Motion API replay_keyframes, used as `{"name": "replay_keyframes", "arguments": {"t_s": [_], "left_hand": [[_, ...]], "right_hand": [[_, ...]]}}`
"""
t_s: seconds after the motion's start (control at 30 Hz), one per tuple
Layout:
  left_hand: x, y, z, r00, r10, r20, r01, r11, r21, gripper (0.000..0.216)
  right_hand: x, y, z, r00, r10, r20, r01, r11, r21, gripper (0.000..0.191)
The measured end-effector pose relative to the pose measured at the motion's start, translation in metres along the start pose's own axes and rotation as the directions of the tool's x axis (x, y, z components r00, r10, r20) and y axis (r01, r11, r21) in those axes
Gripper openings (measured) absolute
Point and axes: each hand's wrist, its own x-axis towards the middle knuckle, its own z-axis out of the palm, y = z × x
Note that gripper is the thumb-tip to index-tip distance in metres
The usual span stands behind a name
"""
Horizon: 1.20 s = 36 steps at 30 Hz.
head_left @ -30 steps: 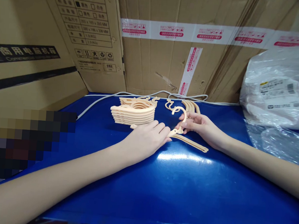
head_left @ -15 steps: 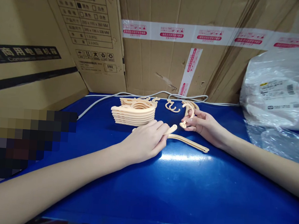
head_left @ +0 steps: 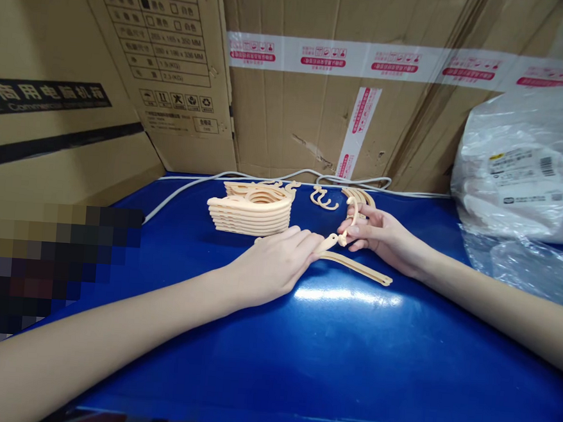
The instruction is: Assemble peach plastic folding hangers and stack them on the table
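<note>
Rotated nearer edge-on since the earlier frame, the hook (head_left: pixel 355 217) is pinched in my right grip (head_left: pixel 383 234), its base just beside the hanger piece (head_left: pixel 328 243) my left grip (head_left: pixel 273 262) holds. I note tabletop (head_left: pixel 338 363) extending from both to its near edge.

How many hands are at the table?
2: the left hand holds a pale bar near the stacked parts; the right hand, farther right, pinches a pale hook. The pixelated area could hide more.
</note>
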Motion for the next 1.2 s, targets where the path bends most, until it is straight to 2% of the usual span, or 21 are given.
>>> {"name": "replay_keyframes", "arguments": {"t_s": [0.43, 0.7, 0.87, 1.2], "left_hand": [[-0.0012, -0.0017, 0.0025, 0.999, 0.026, -0.023, -0.026, 0.999, -0.039, 0.019], [-0.0032, -0.002, 0.0039, 0.999, 0.04, -0.007, -0.04, 0.998, 0.055, 0.024], [-0.0039, -0.0007, 0.0036, 0.993, 0.106, -0.047, -0.099, 0.985, 0.144, 0.028], [-0.0051, -0.0011, 0.0053, 0.985, 0.151, -0.082, -0.13, 0.968, 0.216, 0.026]], "right_hand": [[-0.0003, 0.0015, -0.0011, 0.998, -0.007, 0.055, 0.006, 1.0, 0.021, 0.039], [-0.0012, -0.0003, 0.0005, 0.998, 0.011, 0.065, -0.011, 1.0, -0.006, 0.041], [-0.0012, 0.0003, -0.0002, 0.997, 0.019, 0.069, -0.018, 1.0, -0.025, 0.042], [-0.0018, 0.0024, 0.0005, 0.998, -0.008, 0.066, 0.016, 0.994, -0.112, 0.046]]}}
